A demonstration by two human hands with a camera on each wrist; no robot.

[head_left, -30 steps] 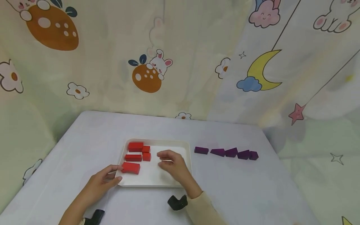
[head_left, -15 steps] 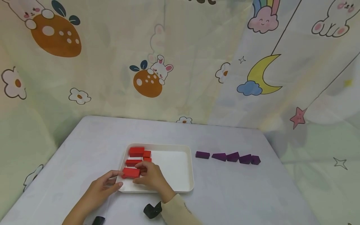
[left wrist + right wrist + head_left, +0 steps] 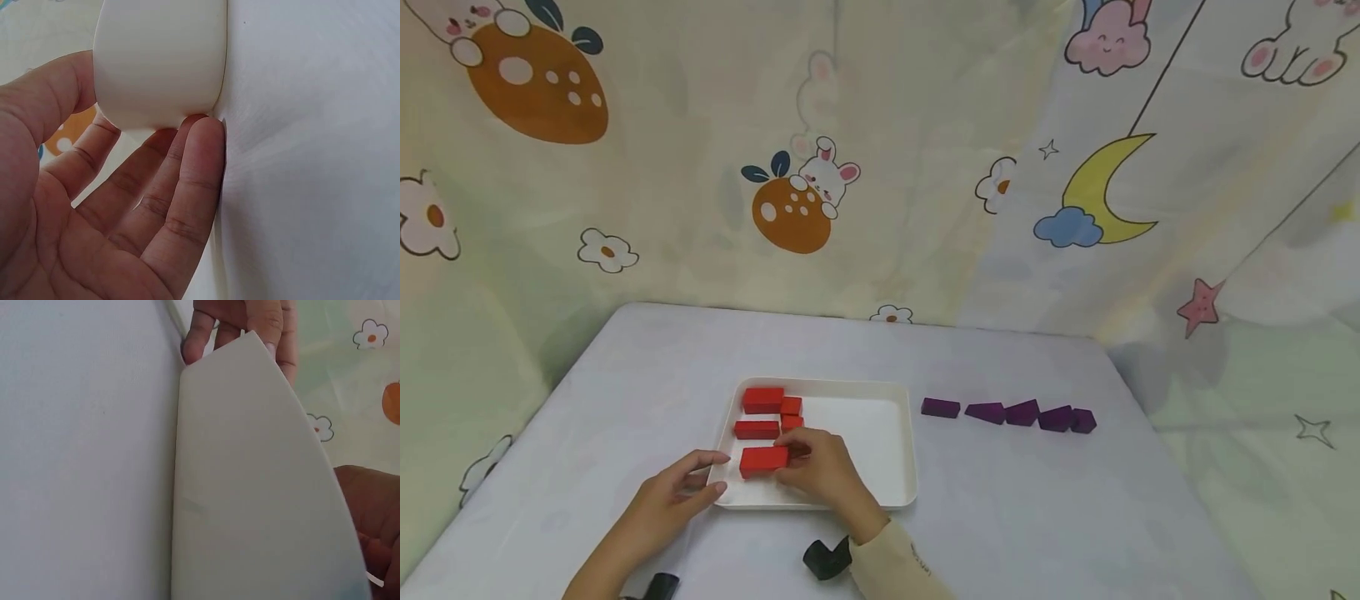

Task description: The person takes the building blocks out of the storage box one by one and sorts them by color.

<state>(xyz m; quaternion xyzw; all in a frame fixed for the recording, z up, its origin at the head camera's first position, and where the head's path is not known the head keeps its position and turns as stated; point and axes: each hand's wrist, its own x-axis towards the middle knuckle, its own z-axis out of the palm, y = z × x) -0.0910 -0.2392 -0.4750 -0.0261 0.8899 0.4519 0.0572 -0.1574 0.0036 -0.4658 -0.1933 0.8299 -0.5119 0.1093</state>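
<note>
My left hand (image 3: 673, 500) holds the front-left corner of a white tray (image 3: 880, 446), thumb and fingers on either side of the corner. In the left wrist view, the fingers (image 3: 194, 181) press against the tray's outer wall (image 3: 162, 62). My right hand (image 3: 831, 473) reaches over the tray's front side and pinches a red block (image 3: 763, 462) at its right end. Behind it lie a thin red block (image 3: 756, 430), a larger red block (image 3: 763, 401) and two small red blocks (image 3: 791, 406). The right wrist view shows mostly tray wall (image 3: 244, 481), which hides the red block.
To the right of the tray, several purple blocks (image 3: 1021, 412) lie in a row on the white-covered table (image 3: 1030, 500). A cartoon-print curtain (image 3: 917, 192) hangs behind the table.
The right hand has moved left to the front red block and taken hold of it. That block has shifted slightly right, away from the left fingertips. The left hand stays at the tray corner.
</note>
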